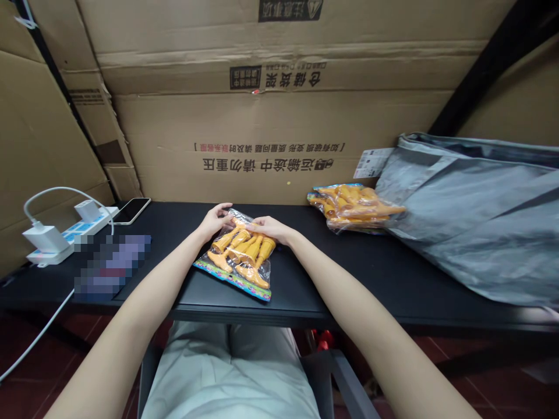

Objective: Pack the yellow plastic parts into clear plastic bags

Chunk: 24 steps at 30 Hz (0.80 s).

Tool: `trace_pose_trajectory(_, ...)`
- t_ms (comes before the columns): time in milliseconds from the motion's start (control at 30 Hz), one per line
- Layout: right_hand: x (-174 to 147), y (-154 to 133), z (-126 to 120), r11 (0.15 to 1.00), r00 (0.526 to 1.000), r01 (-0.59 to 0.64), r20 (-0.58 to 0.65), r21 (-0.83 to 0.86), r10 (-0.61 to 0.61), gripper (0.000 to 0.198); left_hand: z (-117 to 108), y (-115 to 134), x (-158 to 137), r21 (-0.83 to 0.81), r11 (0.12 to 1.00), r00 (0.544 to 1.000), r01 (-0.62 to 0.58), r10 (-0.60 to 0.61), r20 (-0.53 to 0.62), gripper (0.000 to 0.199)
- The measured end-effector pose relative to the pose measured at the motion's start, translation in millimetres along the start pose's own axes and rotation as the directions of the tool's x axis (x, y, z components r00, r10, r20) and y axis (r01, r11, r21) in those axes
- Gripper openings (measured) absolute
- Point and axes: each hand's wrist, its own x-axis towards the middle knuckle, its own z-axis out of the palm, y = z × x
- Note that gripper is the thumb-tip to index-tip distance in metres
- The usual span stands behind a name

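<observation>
A clear plastic bag of orange-yellow plastic pieces lies on the black table in front of me. Its coloured printed strip faces my body. On the bag's far left edge, my left hand is closed, its thumb and fingers gripping the plastic. My right hand grips the far right part, fingers over the top and some fingertips hidden. The pieces inside look like small tapered tubes and curved shapes; I cannot tell their exact kind.
More similar bags lie at the back right, against a large grey fabric bag. On the left are a power strip with white chargers and cable, a phone and a blurred purple-blue item. Cardboard walls the back.
</observation>
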Motion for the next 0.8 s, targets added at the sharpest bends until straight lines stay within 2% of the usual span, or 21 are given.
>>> trace_pose_trajectory(200, 0, 1, 0, 0.993, 0.997, -0.061, 0.049, 0.105, 0.056, 0.040, -15, 6, 5, 0.049, 0.992, 0.986, 0.113, -0.106, -0.128, 0.033)
trace_pose_trajectory(333, -3, -2, 1, 0.984, 0.995, -0.090, 0.052, 0.154, 0.083, 0.033, -29, 7, 8, 0.081, 0.985, 0.948, 0.155, -0.125, -0.291, 0.019)
trace_pose_trajectory(433, -3, -3, 0, 0.976, 0.994, -0.109, 0.006, 0.189, 0.110, 0.024, -38, 6, 8, 0.074, 0.981, 0.917, 0.177, -0.137, -0.374, 0.015)
trace_pose_trajectory(567, -1, -4, -2, 0.940, 0.991, -0.127, -0.010, 0.318, 0.137, 0.012, -45, 5, 7, 0.062, 0.982, 0.902, 0.176, -0.136, -0.409, 0.015)
trace_pose_trajectory(667, 0, -5, -5, 0.893, 0.986, -0.139, -0.021, 0.429, 0.164, 0.010, -46, 3, 8, 0.073, 0.981, 0.902, 0.180, -0.135, -0.410, 0.016)
trace_pose_trajectory(800, 4, -6, -12, 0.846, 0.972, -0.092, -0.137, 0.526, 0.191, 0.011, -46, 2, 9, 0.073, 0.981, 0.905, 0.179, -0.135, -0.403, 0.016)
